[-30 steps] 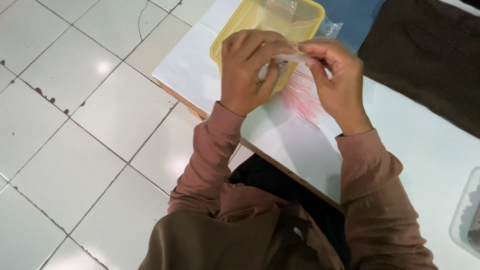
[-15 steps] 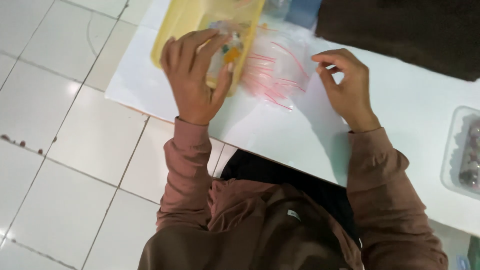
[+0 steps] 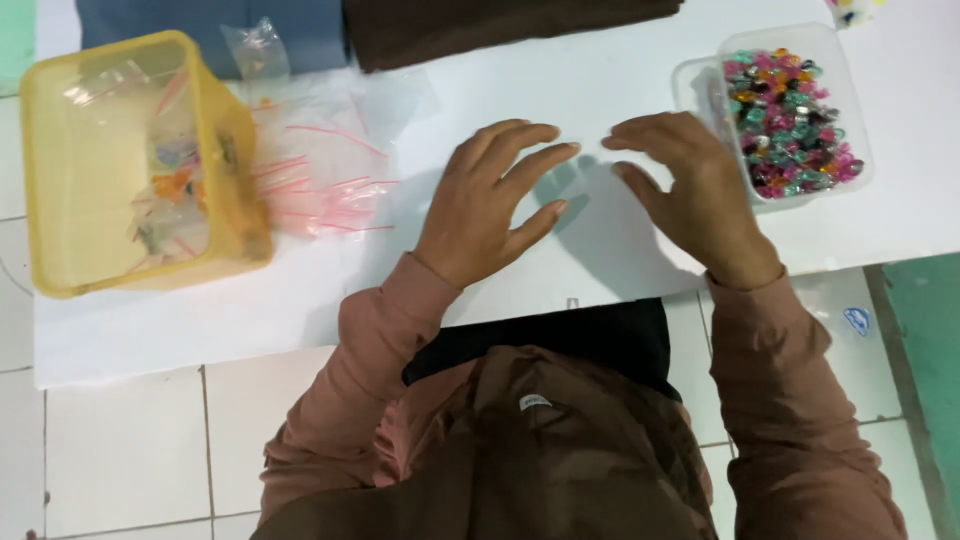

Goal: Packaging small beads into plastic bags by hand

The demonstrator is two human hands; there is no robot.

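Note:
My left hand point(image 3: 490, 205) lies palm down on the white table point(image 3: 620, 70), fingers spread. My right hand point(image 3: 690, 190) rests the same way just to its right, and the fingertips of the two nearly meet. I see nothing gripped in either hand. A clear plastic tub point(image 3: 795, 110) full of small coloured beads stands right beside my right hand. To the left of my left hand lies a loose heap of small clear bags with pink strips point(image 3: 320, 180), leaning against a yellow plastic tub point(image 3: 130, 165) that holds more small bags.
A blue cloth point(image 3: 200, 25) and a dark brown cloth point(image 3: 500, 25) lie along the far side of the table. The near table edge runs just above my lap. White floor tiles show at the left and a green floor patch point(image 3: 925, 340) at the right.
The view has swung right, so the yellow tub now sits far left and the bead tub is in full view. My left hand left the yellow tub and both hands came down flat on the table.

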